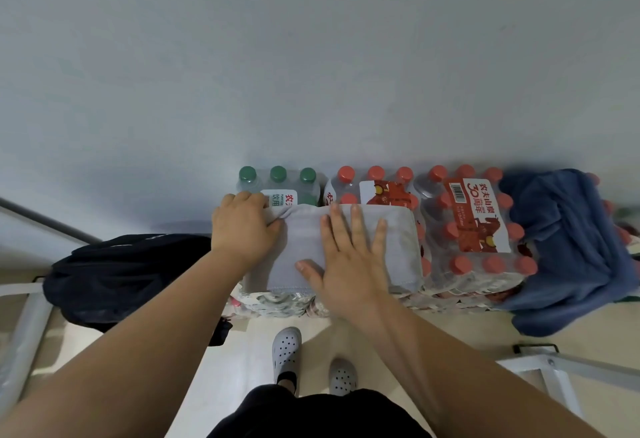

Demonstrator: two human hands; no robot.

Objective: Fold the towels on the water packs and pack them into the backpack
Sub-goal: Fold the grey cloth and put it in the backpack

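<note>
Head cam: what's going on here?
A person stands at shrink-wrapped water packs set against a wall and is folding a grey towel on top of them. The right hand lies flat and open on the towel; the left hand pinches its far left corner. A blue towel lies crumpled and unfolded over the right end of the packs. The black backpack sits on the floor to the left; nothing visibly packed yet.

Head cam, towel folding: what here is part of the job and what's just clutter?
Job:
- grey towel, folded, flat on the water packs
- blue towel, unfolded, draped over the packs' right end
- black backpack, on the left
- left hand pinching the grey towel's corner; right hand pressing flat on it

Clutter:
- metal frames at both lower edges
- floor
- wall
</note>
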